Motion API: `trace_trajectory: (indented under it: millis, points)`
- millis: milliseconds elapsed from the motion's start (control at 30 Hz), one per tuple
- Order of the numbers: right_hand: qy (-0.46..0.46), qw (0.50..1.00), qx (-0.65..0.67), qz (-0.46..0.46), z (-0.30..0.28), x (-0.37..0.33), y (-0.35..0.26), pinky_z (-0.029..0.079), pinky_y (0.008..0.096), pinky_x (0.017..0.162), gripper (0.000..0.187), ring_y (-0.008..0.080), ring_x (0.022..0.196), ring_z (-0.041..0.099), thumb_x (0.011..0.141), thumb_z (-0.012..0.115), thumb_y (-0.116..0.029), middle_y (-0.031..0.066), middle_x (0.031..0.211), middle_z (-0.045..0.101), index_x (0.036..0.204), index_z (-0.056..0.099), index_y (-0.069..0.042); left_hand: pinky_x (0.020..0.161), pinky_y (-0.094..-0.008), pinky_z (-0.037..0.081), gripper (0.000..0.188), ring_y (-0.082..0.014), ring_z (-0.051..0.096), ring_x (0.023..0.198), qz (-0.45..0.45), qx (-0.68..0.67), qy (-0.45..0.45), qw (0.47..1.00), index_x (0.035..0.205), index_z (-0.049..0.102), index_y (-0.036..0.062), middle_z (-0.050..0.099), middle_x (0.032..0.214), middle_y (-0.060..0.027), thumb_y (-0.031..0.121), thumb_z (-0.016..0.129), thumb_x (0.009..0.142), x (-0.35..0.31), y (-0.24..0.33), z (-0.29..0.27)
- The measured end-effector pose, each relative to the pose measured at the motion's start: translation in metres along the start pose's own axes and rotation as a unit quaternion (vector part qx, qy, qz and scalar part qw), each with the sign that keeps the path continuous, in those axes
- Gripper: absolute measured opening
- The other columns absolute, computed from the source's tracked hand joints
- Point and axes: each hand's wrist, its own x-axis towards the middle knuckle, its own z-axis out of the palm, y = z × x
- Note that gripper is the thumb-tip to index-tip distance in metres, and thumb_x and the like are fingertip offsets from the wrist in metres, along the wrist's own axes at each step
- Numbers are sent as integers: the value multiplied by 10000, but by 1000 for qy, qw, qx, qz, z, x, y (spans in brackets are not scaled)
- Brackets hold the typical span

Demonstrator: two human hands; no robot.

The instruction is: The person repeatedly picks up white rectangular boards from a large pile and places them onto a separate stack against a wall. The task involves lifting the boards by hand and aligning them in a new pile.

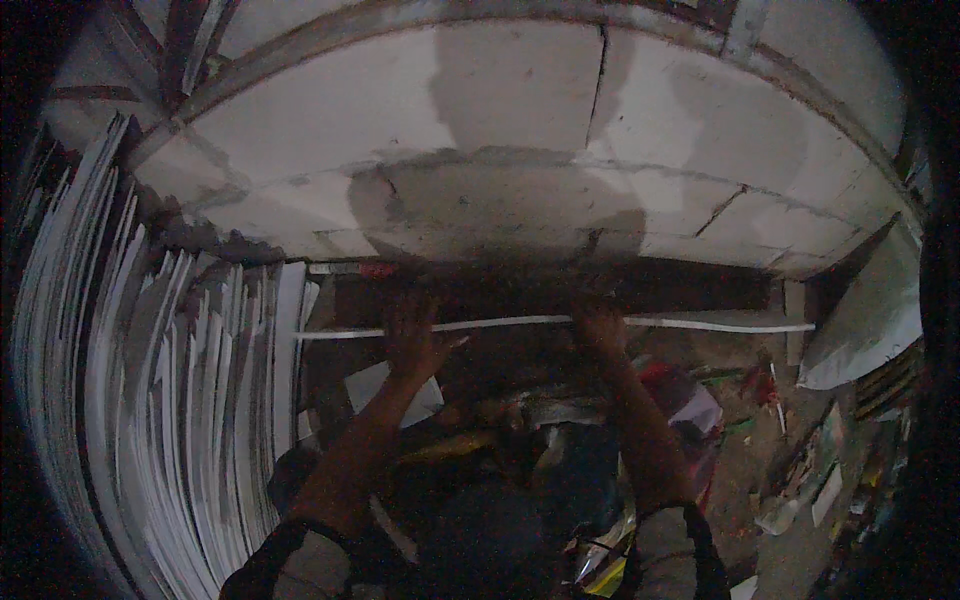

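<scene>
A long, thin white strip point(500, 323) runs from side to side in front of me, slightly wavy along its length. My left hand point(412, 328) is closed over its left part, fingers reaching to the far side and the thumb out on the near side. Further right, my right hand point(598, 322) closes over the same strip. Dim light blurs the fingertips of both hands. Just beyond the strip lies a long dark board or beam point(690, 286), at the foot of a pale block wall point(530, 90).
Many thin white sheets point(190, 400) stand on edge at the left. A pale square piece point(368, 388) lies below my left hand. Red and pink wrapping point(690, 405) and scraps cover the brown ground at the right. A large whitish sheet point(870, 320) leans at the far right.
</scene>
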Motion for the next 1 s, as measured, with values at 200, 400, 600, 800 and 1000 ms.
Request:
trace_trajectory:
  millis: [200, 400, 600, 800, 1000]
  points:
    - [-55, 998, -35, 26, 25, 18, -16, 584, 488, 834, 363, 318, 1021, 710, 859, 710, -298, 87, 1110, 723, 1212, 709, -215, 1178, -638, 304, 758, -495, 346, 1455, -195, 34, -32, 980, 1407, 557, 82, 444, 1500, -261, 524, 798, 840, -120, -84, 29]
    - [-138, 984, -105, 47, 68, 14, -9, 597, 459, 814, 388, 303, 1070, 706, 852, 706, -265, 54, 1183, 710, 1239, 703, -283, 1176, -631, 310, 838, -440, 430, 1418, -144, 36, -189, 971, 1412, 542, 30, 491, 1487, -231, 613, 748, 845, -153, -162, 82]
    - [-50, 997, -42, 39, 22, 6, -27, 587, 494, 864, 406, 317, 1137, 678, 857, 694, -234, 59, 1237, 697, 1261, 693, -272, 1134, -632, 365, 729, -441, 476, 1377, -177, -24, -232, 956, 1390, 583, 80, 504, 1485, -219, 584, 710, 880, -143, -168, 77]
    - [-80, 996, -6, 39, 75, -6, -1, 541, 540, 969, 484, 357, 1208, 631, 877, 679, -251, 123, 1302, 675, 1356, 640, -204, 1100, -632, 408, 592, -447, 490, 1361, -59, 1, -247, 967, 1368, 619, 143, 508, 1479, -214, 512, 690, 911, -106, -125, 23]
    - [7, 996, 21, -89, 22, 10, -88, 535, 532, 984, 552, 370, 1262, 603, 875, 692, -314, 169, 1347, 642, 1409, 620, -195, 1084, -584, 454, 437, -439, 493, 1352, 163, 64, -226, 958, 1332, 642, 167, 515, 1469, -206, 324, 675, 926, -103, -64, -14]
